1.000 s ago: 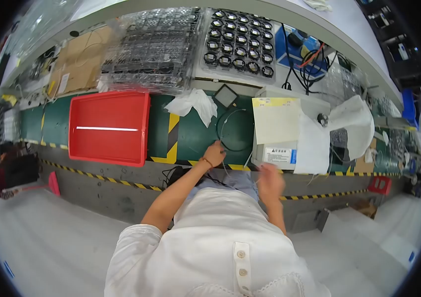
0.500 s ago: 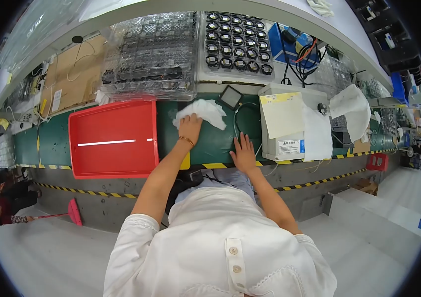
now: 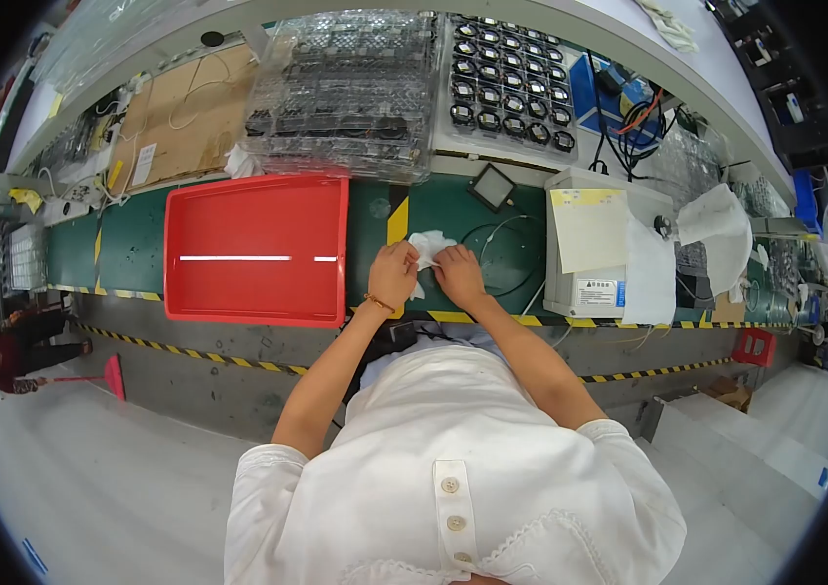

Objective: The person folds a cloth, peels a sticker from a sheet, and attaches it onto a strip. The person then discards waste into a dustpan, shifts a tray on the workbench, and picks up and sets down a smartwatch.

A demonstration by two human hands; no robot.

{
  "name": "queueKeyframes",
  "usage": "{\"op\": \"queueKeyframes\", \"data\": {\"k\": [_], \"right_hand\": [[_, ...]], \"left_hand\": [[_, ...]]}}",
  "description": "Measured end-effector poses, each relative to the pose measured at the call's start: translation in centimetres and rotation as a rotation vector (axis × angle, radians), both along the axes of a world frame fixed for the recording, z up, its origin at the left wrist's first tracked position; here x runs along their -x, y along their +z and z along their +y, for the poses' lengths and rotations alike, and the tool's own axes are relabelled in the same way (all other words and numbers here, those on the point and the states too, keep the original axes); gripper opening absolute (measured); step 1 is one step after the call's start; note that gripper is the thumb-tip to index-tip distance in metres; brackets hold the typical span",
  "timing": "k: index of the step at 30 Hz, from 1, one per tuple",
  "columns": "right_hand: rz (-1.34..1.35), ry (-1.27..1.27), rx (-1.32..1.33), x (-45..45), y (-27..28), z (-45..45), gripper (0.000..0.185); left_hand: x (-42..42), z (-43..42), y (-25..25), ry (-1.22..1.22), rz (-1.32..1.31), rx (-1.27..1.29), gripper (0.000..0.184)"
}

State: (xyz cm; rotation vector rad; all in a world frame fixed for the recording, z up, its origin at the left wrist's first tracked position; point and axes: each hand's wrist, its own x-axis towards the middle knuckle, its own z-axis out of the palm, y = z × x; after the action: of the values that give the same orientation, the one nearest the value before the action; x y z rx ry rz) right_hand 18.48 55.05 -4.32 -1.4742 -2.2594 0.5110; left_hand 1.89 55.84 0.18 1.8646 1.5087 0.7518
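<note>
White cloth (image 3: 428, 246) over the table (image 3: 368, 263), between your hands. Your left hand (image 3: 394, 273) and right hand (image 3: 460, 276) both pinch it. Already taken up, bunched, not yet laid flat; cable loop (image 3: 483, 255) alongside, unheld.

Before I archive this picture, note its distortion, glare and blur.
Head view: fisheye curvature bows the white shelf edge, corners go black; bright streaks, probably reflected light, cross the shallow red plastic tray; the crumpled white cloth shows little texture; the bare left hand and right hand look fairly sharp.
</note>
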Motion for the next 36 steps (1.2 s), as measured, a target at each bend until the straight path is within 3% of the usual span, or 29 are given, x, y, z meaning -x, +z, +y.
{"op": "queueKeyframes", "data": {"k": [2,7,10,15,18,20,21,23,25,27,28,33,36], "right_hand": [[0.053,-0.021,0.059,0.0,0.5,0.5,0.022],[0.507,-0.143,0.138,-1.1,9.4,2.2,0.013],[0.516,-0.078,0.158,-1.5,15.2,3.1,0.009],[0.511,0.024,0.078,-2.5,19.4,3.8,0.011],[0.443,-0.039,0.126,-3.5,21.0,3.5,0.011],[0.416,-0.082,0.154,-3.8,21.2,3.3,0.011],[0.418,-0.060,0.028,-4.0,21.2,3.2,0.010],[0.401,-0.079,-0.118,-4.7,21.2,2.7,0.010],[0.519,-0.070,-0.084,-5.2,21.0,1.4,0.012],[0.579,-0.186,0.066,-5.6,21.0,-0.3,0.013],[0.595,-0.244,0.098,-5.7,21.2,-0.9,0.014],[0.643,-0.413,0.137,-9.1,21.0,-3.4,0.016],[0.761,-0.527,0.228,-12.8,20.9,-5.3,0.016]], "left_hand": [[0.6,0.2,1.9,0.074,-0.171,0.022,0.015],[3.3,1.8,5.8,0.106,-0.281,0.044,0.017],[3.3,2.8,7.9,0.084,-0.480,0.015,0.015],[2.2,4.5,11.8,0.010,-0.478,-0.211,0.015],[1.9,4.8,13.8,-0.073,-0.461,-0.157,0.013],[1.9,4.8,14.6,-0.257,-0.359,-0.150,0.011],[2.0,4.7,14.5,-0.273,-0.363,-0.147,0.011],[1.7,4.8,14.2,-0.342,-0.100,-0.367,0.009],[0.5,4.6,14.4,-0.384,-0.163,-0.374,0.008],[-0.8,4.5,13.7,-0.425,-0.432,-0.199,0.008],[-1.2,4.0,13.7,-0.403,-0.397,-0.027,0.008],[-5.2,3.8,14.3,-0.498,-0.359,0.074,0.010],[-7.8,3.2,14.6,-0.708,-0.313,0.172,0.025]]}}
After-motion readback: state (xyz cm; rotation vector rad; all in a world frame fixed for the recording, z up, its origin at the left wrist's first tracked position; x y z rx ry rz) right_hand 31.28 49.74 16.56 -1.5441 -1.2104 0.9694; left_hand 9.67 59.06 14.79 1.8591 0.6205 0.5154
